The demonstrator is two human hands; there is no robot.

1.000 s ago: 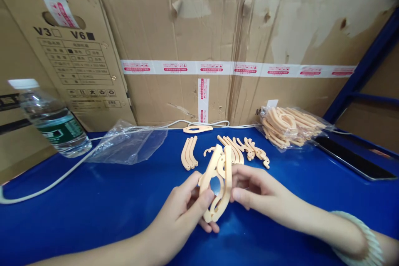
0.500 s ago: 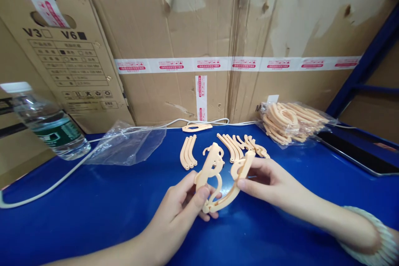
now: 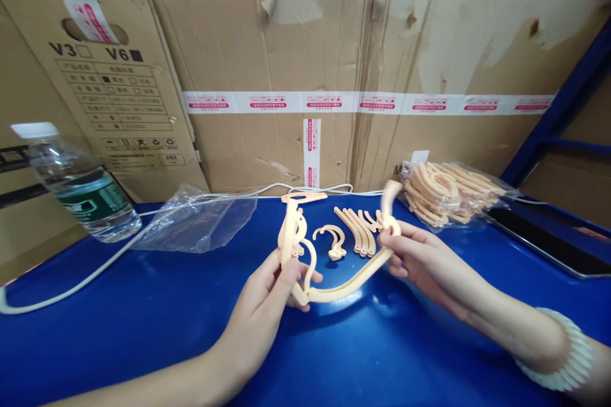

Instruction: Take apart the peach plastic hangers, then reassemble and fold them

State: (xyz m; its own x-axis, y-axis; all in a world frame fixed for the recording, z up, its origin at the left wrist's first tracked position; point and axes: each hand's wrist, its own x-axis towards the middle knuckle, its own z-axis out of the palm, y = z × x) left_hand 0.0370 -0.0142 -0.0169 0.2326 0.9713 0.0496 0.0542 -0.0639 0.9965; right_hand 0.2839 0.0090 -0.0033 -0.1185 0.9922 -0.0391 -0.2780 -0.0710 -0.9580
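A beige plastic folding hanger (image 3: 351, 287) is held above the blue table, its two arms spread in a wide V around a curved hook. My left hand (image 3: 267, 305) is closed on the left arm near the central joint, the thumb in front. At the other end, my right hand (image 3: 422, 257) pinches the right arm at its outer joint, where a short end piece points upward. Just beyond the hanger lie loose hook pieces (image 3: 337, 243) and a row of slim curved arm pieces (image 3: 357, 232). More pieces behind my left hand are partly hidden.
A bag of beige hanger parts (image 3: 449, 194) lies at the back right beside a dark phone (image 3: 548, 241). On the left are a water bottle (image 3: 88, 194), a clear plastic bag (image 3: 200, 219) and a white cable (image 3: 90, 276). Cardboard (image 3: 267, 146) stands along the back.
The right arm of the hanger has swung outward and opened wide, and its end piece has unfolded upward. My right hand has moved right, my left hand slightly left.
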